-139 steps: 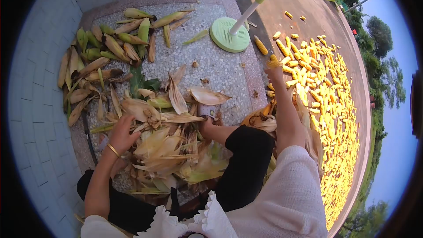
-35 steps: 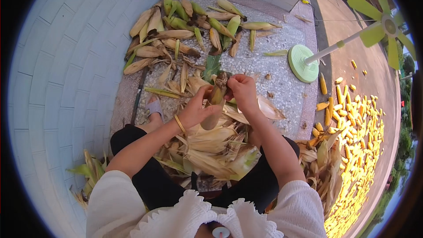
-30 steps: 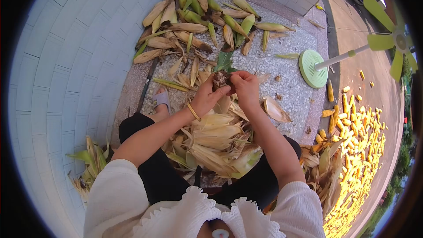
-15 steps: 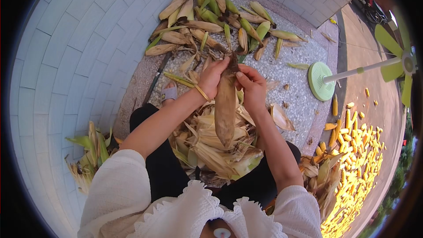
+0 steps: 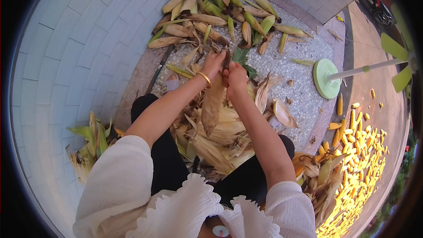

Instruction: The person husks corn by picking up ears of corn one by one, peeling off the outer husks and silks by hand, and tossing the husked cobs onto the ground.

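Observation:
An ear of corn in dry tan husk (image 5: 213,105) hangs between my hands, its dark, withered tip upward and its lower end slanting left over a husk pile. My left hand (image 5: 214,65), with a gold bangle at the wrist, is closed around the upper part of the ear. My right hand (image 5: 237,79) is closed against the husk just below the dark tip; its fingertips are partly hidden. No kernels show on this ear. Loose husks (image 5: 220,143) are heaped between my legs, below both hands.
Several unhusked ears (image 5: 211,15) lie ahead by the wall. Bare yellow cobs (image 5: 359,167) cover the ground at right, beside more husks (image 5: 324,176). A green fan's round base (image 5: 326,79) stands at right. A tiled wall (image 5: 66,79) borders the left.
My right hand has turned and moved left, its fingers now closed near the tip. The ear's lower end has swung left. A dry husk and green leaf beside my right hand show more fully.

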{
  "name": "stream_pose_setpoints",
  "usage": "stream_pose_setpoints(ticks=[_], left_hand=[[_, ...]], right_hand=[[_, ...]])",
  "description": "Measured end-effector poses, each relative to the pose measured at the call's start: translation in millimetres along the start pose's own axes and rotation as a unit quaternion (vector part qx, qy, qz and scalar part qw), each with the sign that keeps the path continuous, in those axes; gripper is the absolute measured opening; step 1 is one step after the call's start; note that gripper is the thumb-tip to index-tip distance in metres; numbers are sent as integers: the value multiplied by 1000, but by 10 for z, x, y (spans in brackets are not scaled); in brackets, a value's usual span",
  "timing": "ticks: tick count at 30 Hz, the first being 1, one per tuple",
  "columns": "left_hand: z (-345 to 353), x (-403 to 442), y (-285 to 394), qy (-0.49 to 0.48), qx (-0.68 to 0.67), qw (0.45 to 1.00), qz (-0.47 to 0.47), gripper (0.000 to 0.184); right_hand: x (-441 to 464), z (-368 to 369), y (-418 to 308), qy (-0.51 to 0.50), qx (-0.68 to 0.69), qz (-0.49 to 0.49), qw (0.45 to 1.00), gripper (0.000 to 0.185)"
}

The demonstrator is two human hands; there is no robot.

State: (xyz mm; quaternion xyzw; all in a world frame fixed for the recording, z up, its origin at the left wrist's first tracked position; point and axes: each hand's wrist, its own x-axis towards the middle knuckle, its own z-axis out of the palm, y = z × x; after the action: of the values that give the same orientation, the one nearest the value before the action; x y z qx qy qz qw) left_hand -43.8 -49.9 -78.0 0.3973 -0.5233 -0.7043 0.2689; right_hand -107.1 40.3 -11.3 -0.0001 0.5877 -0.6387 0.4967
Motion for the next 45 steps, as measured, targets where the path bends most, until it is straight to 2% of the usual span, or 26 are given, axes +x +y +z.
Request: stream_pose_setpoints(ticks=[2, 3, 5, 8, 11, 14, 20, 24, 26, 27, 28, 29, 30, 31, 32, 33, 35, 37, 38, 39, 43, 45], left_hand=[[-133, 88, 23, 26, 56, 998, -3, 36], [-197, 121, 79, 31, 57, 998, -2, 36], [-362, 175, 204, 150, -150, 971, -109, 32], [-856, 384, 147, 189, -164, 961, -119, 27], [-1404, 470, 177, 224, -251, 937, -93, 21], [-1613, 372, 173, 286, -238, 926, -67, 18], [-1990, 453, -139, 305, -199, 930, -56, 20], [-1742, 241, 118, 348, -213, 911, -54, 23], [-1613, 152, 367, 292, -229, 927, -48, 26], [-1534, 66, 479, 290, -226, 929, -48, 26], [-1456, -9, 603, 239, -234, 942, -19, 28], [-1355, -81, 726, 185, -242, 953, 11, 29], [-1223, -122, 780, 181, -239, 954, 13, 29], [-1055, -158, 794, 185, -175, 963, 85, 31], [-906, -216, 802, 185, -112, 964, 155, 32], [-768, -314, 841, 175, -113, 966, 151, 32], [-479, -545, 947, 40, -22, 993, 113, 30], [-249, -752, 1024, -9, -15, 997, 75, 31], [-158, -834, 1058, -34, 47, 992, 113, 30], [-86, -890, 1070, -58, 107, 981, 153, 30], [65, -897, 956, -121, 122, 971, 168, 29], [108, -848, 902, -172, 89, 969, 154, 29]], right_hand=[[-186, 26, 35, -2, 67, 91, 994, 14], [-314, 34, 33, -7, 66, 92, 994, 14], [-640, 20, 13, -68, 80, 127, 986, 17], [-1078, -171, 0, -92, 54, 159, 981, 19], [-1368, -558, -8, -119, 71, 166, 976, 23], [-1565, -839, -37, -124, 76, 172, 974, 23], [-1798, -1154, -269, -135, 83, 148, 976, 16], [-1751, -1252, -317, -123, 50, 128, 983, 14], [-1533, -1432, -289, -132, 22, 123, 983, 13], [-1369, -1559, -254, -143, -69, 103, 982, 9], [-1261, -1588, -195, -152, -157, 81, 972, 10], [-1196, -1547, -130, -151, -150, 79, 974, 10], [-1131, -1480, -101, -110, -264, -64, 956, 17], [-1064, -1419, -87, -62, -371, -202, 904, 26], [-963, -1361, -72, -34, -467, -319, 824, 32], [-881, -1295, -85, -2, -552, -423, 718, 38], [-901, -1049, -196, -72, -518, -319, 791, 32], [-817, -868, -196, -121, -448, -301, 833, 29], [-778, -775, -206, -118, -428, -292, 847, 28], [-735, -698, -229, -116, -408, -283, 860, 28], [-539, -617, -354, -120, -402, -294, 859, 27], [-475, -618, -406, -165, -372, -260, 876, 26]])
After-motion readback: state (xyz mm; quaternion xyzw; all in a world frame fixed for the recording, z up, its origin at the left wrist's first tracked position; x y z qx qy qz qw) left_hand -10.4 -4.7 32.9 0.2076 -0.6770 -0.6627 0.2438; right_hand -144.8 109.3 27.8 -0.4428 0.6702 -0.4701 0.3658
